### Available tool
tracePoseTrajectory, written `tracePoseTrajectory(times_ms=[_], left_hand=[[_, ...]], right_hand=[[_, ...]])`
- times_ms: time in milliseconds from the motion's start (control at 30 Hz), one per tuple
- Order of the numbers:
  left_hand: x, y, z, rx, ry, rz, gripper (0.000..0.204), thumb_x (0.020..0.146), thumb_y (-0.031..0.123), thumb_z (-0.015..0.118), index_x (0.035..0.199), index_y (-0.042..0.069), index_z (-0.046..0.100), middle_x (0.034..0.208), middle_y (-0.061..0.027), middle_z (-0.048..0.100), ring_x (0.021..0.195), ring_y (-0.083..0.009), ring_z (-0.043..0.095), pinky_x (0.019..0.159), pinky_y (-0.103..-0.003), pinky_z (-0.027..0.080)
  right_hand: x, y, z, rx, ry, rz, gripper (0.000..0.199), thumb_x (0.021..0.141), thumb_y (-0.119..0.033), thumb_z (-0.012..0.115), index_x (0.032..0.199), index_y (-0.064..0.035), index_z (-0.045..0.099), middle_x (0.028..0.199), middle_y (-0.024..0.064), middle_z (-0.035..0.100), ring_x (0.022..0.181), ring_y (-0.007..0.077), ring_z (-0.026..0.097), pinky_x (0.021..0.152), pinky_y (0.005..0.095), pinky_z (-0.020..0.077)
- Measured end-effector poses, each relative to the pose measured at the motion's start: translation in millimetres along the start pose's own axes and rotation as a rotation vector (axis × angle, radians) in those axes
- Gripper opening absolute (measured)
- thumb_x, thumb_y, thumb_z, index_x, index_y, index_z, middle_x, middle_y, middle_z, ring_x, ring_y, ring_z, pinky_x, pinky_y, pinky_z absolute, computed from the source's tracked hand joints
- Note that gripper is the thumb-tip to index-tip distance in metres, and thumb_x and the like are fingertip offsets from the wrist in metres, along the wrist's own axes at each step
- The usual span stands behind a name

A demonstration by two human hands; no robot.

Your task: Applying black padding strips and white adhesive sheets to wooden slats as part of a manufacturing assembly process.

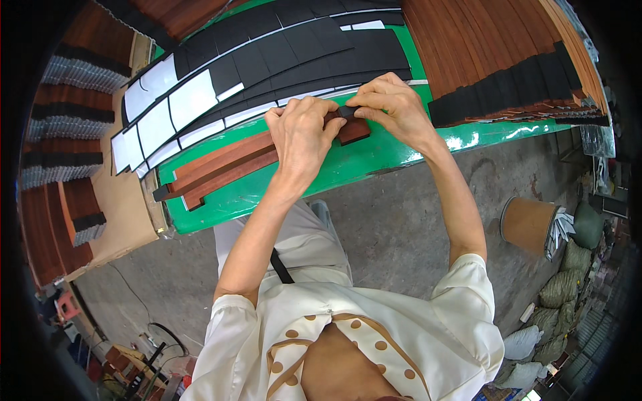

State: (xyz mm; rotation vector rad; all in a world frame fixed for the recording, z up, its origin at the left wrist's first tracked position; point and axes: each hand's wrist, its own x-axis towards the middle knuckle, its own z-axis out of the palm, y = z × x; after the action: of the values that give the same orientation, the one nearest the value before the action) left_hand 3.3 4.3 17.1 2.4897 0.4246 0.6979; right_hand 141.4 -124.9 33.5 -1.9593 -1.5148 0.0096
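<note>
A reddish-brown wooden slat (231,167) lies slantwise across the green tabletop, with dark wrapping on its left end. My left hand (299,134) is closed over its right part, thumb and fingertips beside a small black strip (346,112) at the slat's right end. From the other side my right hand (394,107) pinches that strip between thumb and fingers. Under the slat sits a shorter wooden piece (354,131), partly covered. Just beyond my hands lie rows of black rectangular pieces (287,57) on white backing sheets (190,100).
Stacked brown slats with black ends (495,53) stand on the right of the green table (394,157). More stacks (73,120) fill the left side over a cardboard sheet (127,214). A brown drum (528,224) with white scraps stands on the floor at right, near several sacks (562,287).
</note>
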Motion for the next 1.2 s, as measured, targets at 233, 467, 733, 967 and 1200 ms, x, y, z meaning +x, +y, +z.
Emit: tracePoseTrajectory(times_ms=[233,467,733,967,1200], left_hand=[[0.6,0.3,-0.8,0.002,0.007,0.012,0.020,0.072,0.021,0.074,0.087,0.010,0.068,0.083,0.0002,0.066,0.079,-0.0171,0.057,0.075,-0.036,0.031],[-0.2,0.4,-1.2,-0.026,0.042,0.056,0.021,0.072,0.023,0.074,0.087,0.009,0.068,0.082,0.0001,0.066,0.077,-0.0171,0.057,0.074,-0.035,0.031],[-0.5,-3.2,0.3,-0.013,0.075,0.135,0.017,0.074,0.018,0.071,0.089,0.011,0.068,0.078,0.0015,0.063,0.069,-0.0163,0.054,0.069,-0.034,0.030],[-3.7,-6.2,6.2,0.090,0.138,0.307,0.021,0.072,0.011,0.069,0.092,0.015,0.069,0.072,0.0039,0.055,0.067,-0.0145,0.049,0.066,-0.033,0.030],[-1.8,-8.2,11.1,0.091,0.176,0.338,0.022,0.070,0.010,0.069,0.091,0.016,0.069,0.070,0.0043,0.054,0.064,-0.0142,0.048,0.062,-0.031,0.031]], right_hand=[[0.8,0.6,0.9,-0.009,-0.001,-0.001,0.017,0.073,-0.016,0.070,0.089,-0.0130,0.071,0.085,-0.0023,0.063,0.084,0.0186,0.054,0.072,0.0321,0.0491],[-0.6,1.1,0.8,-0.016,-0.007,0.012,0.016,0.073,-0.016,0.070,0.088,-0.0128,0.071,0.086,-0.0024,0.063,0.085,0.0191,0.055,0.072,0.0325,0.0491],[-13.9,18.5,-4.0,0.414,0.078,0.316,0.025,0.082,-0.019,0.066,0.103,-0.0053,0.066,0.101,0.0067,0.065,0.096,0.0191,0.059,0.078,0.0306,0.0481],[-15.8,-12.4,37.0,0.357,0.241,0.520,0.038,0.088,-0.028,0.060,0.116,-0.0020,0.056,0.102,0.0114,0.066,0.091,0.0218,0.063,0.078,0.0322,0.0481],[-16.2,-15.7,48.0,0.533,0.342,0.632,0.033,0.094,-0.026,0.049,0.118,-0.0029,0.056,0.103,0.0108,0.066,0.095,0.0187,0.062,0.083,0.0303,0.0471]])
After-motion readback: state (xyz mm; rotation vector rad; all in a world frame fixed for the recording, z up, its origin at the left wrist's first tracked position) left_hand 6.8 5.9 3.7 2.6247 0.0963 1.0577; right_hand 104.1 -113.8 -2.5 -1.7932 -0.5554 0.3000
